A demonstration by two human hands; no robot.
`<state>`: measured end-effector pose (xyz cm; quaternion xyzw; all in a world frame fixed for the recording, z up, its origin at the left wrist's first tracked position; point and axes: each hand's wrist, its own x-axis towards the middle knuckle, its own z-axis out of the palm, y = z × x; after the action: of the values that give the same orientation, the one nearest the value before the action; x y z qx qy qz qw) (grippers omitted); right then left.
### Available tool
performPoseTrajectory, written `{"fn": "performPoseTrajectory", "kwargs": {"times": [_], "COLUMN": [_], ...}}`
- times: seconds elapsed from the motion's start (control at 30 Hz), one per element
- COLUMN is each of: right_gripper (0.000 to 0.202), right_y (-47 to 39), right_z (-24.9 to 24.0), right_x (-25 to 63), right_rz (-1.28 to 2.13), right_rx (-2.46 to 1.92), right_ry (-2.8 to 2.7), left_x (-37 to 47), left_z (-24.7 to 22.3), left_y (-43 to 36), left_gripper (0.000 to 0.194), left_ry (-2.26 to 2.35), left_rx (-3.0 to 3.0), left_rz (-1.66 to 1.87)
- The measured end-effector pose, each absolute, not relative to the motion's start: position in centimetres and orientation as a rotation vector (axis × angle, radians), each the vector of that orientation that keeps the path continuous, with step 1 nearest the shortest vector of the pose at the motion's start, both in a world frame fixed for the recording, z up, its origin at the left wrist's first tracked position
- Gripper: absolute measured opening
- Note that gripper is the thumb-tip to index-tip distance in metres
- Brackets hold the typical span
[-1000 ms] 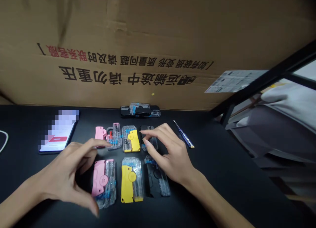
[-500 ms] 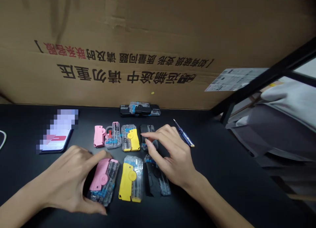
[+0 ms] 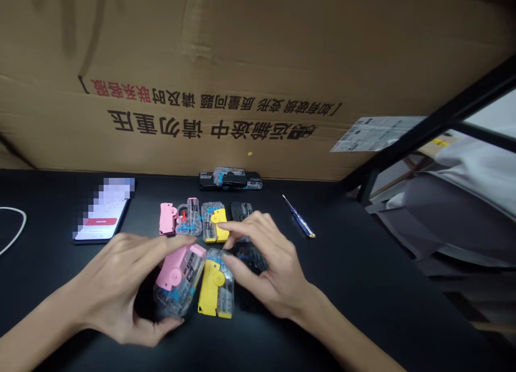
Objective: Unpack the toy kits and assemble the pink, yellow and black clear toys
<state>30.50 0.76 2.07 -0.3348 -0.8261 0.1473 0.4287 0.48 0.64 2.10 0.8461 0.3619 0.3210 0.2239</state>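
My left hand [image 3: 116,291] grips a pink-and-clear folding mini water gun [image 3: 180,280] by its two ends, thumb below and fingers above; it is tilted, with "WATER" lettering on its clear side. My right hand [image 3: 270,264] is open, thumb and forefinger apart, close to the top of a yellow-and-clear water gun [image 3: 216,286] lying on the table. Partly hidden under my right hand is a black water gun [image 3: 252,258]. Behind them stand a second yellow one [image 3: 215,224], a black one [image 3: 241,213] and an unfolded pink one [image 3: 188,221] with a red trigger.
More black-and-clear water guns [image 3: 229,178] are stacked at the back against a cardboard box [image 3: 258,49]. A screwdriver [image 3: 298,217] lies to the right. On the left are a phone [image 3: 99,221] and a white cable [image 3: 22,224]. A black metal frame [image 3: 403,130] rises at the right.
My left hand has tilted the pink water gun and brought it slightly up and right. My right hand has shifted left from the black water guns toward the yellow ones.
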Motion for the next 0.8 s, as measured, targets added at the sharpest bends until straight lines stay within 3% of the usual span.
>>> {"fn": "performPoseTrajectory", "kwargs": {"times": [0.13,0.3,0.43,0.8], "right_gripper": [0.048,0.046,0.042,0.043], "right_y": [-0.6,-1.6,-1.5,-1.7], "right_z": [1.8,1.6,1.7,2.0], "right_x": [29.3,28.6,29.1,29.3], "right_rz": [0.51,0.562,0.598,0.692], "right_rx": [-0.779,-0.789,-0.886,-0.827], "right_ry": [-2.118,-2.038,-1.93,-1.888], "left_x": [1.4,2.0,2.5,2.9], "left_z": [1.5,0.8,0.8,0.9], "left_y": [-0.4,-0.7,-0.9,-0.6], "left_gripper": [0.116,0.1,0.101,0.049], "left_ry": [0.796,0.919,0.964,0.952], "left_rx": [2.711,2.635,2.278,1.82], "left_rz": [0.856,0.882,0.996,0.995]}}
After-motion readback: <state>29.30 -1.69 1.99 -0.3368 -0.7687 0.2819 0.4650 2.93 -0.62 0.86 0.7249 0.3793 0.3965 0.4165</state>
